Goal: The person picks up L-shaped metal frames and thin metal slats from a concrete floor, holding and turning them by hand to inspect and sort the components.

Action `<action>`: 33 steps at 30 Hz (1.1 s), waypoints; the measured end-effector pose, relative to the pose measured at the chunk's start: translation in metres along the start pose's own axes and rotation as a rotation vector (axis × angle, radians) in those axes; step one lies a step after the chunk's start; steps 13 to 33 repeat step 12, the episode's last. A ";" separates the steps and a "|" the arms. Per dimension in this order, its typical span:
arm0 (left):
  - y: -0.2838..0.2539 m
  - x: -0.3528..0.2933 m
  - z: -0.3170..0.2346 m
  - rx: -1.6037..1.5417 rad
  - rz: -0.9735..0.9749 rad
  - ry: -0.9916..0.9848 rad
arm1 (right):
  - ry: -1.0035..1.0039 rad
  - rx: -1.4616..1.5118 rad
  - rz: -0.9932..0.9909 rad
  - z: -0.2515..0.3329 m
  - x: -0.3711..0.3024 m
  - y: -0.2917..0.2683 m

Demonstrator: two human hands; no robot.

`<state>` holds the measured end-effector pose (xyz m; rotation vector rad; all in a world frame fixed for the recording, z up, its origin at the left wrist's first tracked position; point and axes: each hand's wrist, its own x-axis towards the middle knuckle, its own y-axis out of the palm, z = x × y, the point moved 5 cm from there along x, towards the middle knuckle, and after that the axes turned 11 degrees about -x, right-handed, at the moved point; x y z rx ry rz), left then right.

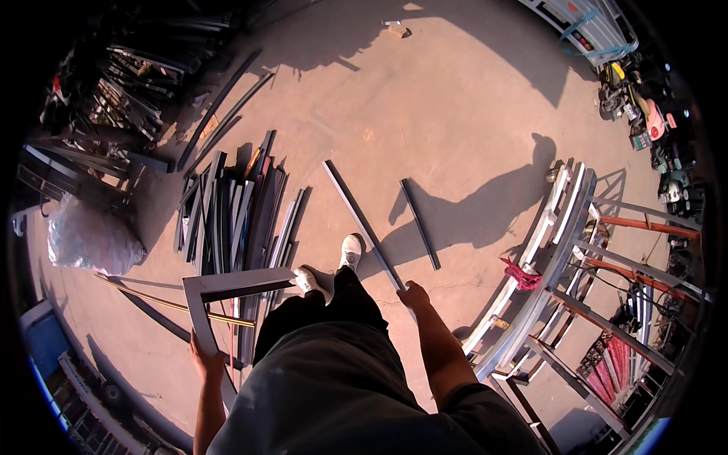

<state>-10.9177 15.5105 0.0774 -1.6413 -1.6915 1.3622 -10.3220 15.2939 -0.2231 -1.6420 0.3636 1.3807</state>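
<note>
The picture's dark rim swallows the racks at upper left, and the person's body hides the lower end of the L-shaped metal frame piece (220,292). A pale plastic sack (91,239) lies on the floor at left. The left hand (206,362) curls closed around that frame's upright leg. The right hand (414,294) grips the near end of a long metal bar (362,224) slanting over the concrete floor (425,114), beside a shorter bar (420,224).

Left hand (206,362): arm lowered at the person's left side, fingers closed in a grip. Right hand (414,294): forearm extended forward and downward, fingers likewise closed. Both forearms bare.
</note>
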 end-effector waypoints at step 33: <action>-0.003 0.066 -0.030 -0.243 0.027 -0.105 | -0.205 -0.054 -0.216 0.086 0.024 -0.116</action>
